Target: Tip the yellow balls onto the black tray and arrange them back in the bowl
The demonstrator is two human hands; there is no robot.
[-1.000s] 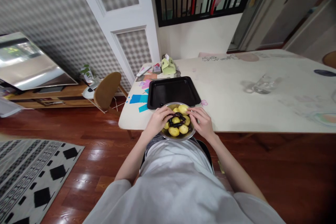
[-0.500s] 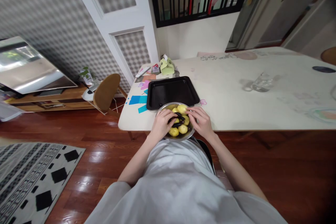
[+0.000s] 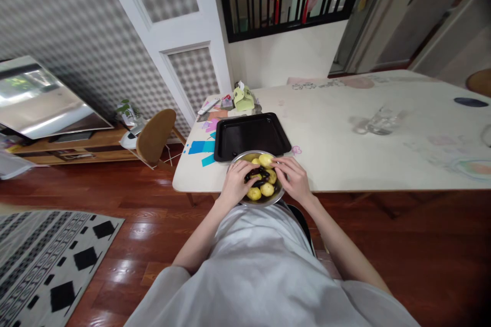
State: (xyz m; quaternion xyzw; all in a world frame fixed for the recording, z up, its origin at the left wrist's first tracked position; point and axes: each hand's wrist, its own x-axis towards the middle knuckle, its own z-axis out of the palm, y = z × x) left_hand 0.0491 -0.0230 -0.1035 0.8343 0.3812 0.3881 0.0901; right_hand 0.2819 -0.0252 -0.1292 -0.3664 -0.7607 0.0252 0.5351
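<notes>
A round metal bowl [image 3: 258, 205] sits at the table's near edge, close to my body. It contains several yellow potatoes [image 3: 267, 189] and dark, shiny, elongated pieces [image 3: 261, 182] whose kind I cannot make out. My left hand [image 3: 237, 180] comes over the bowl's left side, its fingers and thumb closed around one of the dark pieces. At the right side my right hand [image 3: 294, 179] has bent fingers, with the tips against the upper yellow potato [image 3: 266, 160]. Just beyond the bowl lies a black baking tray [image 3: 251, 137].
On the white table [image 3: 326, 148], a drinking glass [image 3: 382, 121] stands to the right. A green tissue box [image 3: 243, 98] and a white remote [image 3: 209, 106] lie past the tray. A brown chair [image 3: 156, 135] is at the left end. A dark oval [image 3: 471, 102] lies far right.
The view has shifted very slightly. Both hands stay at the bowl in nearly the same place, with only small finger movement over the dark pieces.
</notes>
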